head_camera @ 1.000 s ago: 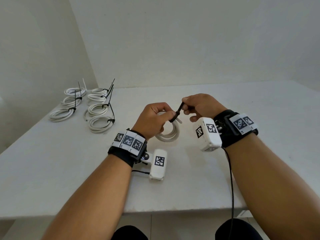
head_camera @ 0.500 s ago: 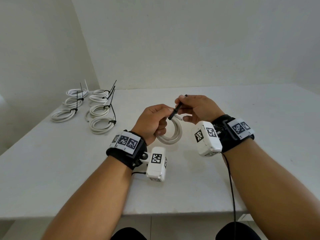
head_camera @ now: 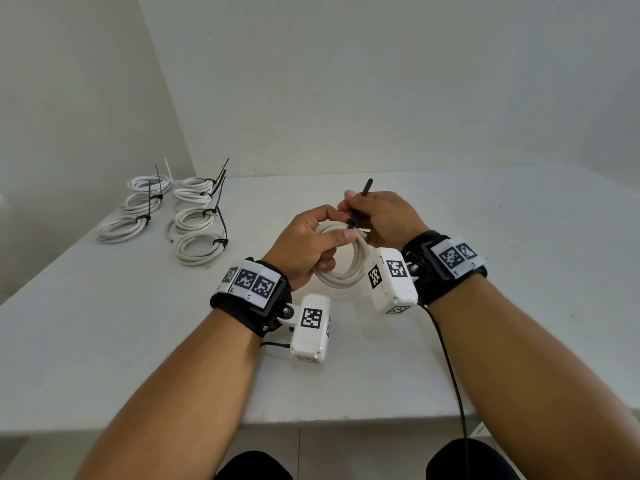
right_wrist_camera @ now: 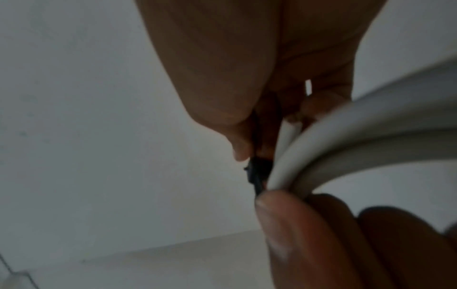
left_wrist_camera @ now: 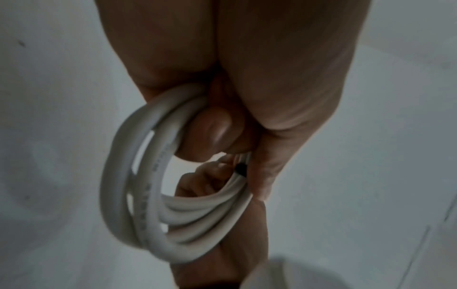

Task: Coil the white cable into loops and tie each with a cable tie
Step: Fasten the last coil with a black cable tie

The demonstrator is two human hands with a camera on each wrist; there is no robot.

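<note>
A white cable coil (head_camera: 349, 268) hangs above the table's middle, gripped at its top by my left hand (head_camera: 311, 237). In the left wrist view the coil (left_wrist_camera: 138, 195) shows several loops with the fingers curled through them. My right hand (head_camera: 374, 216) pinches a black cable tie (head_camera: 360, 202) whose tail sticks up and away from the coil's top. The right wrist view shows the tie's head (right_wrist_camera: 257, 174) against the cable (right_wrist_camera: 346, 148), with the left thumb just below it.
Several tied white coils (head_camera: 180, 216) with black tie tails standing up lie at the back left of the white table (head_camera: 519, 271). A wall corner rises behind them. A black wire (head_camera: 446, 358) runs from my right wrist over the table's front edge.
Both hands have lifted the coil slightly and drawn closer. The right hand has pulled the tie's tail further up through, so more tail shows above the fingers.
</note>
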